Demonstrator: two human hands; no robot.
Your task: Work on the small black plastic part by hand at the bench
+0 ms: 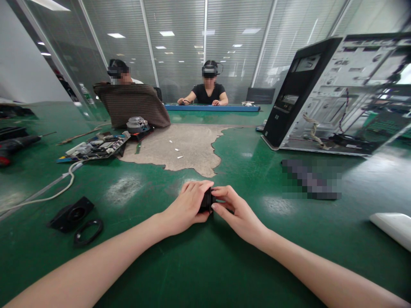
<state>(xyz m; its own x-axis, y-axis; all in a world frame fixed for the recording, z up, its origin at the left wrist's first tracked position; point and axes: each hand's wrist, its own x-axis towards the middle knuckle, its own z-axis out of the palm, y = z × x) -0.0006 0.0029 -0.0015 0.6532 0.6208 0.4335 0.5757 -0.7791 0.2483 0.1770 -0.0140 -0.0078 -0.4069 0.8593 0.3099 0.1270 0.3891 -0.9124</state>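
Near the middle of the table, a small black boxy part [206, 200] is between my hands, mostly covered by fingers, so its kind does not show. My left hand [188, 203] wraps round it from the left, its back turned up. From the right, the thumb and fingertips of my right hand [234, 209] pinch the part's edge. To the left of my left forearm lie a black square housing with a round opening [75, 212] and a black ring [88, 232], both flat on the green table [205, 273].
An opened computer case [298, 94] stands at the right, with a blurred dark object [311, 182] before it. At left are a circuit board [96, 147], a white cable [69, 184] and a power drill [16, 147]. Two people sit across the table behind a blue strip [212, 108].
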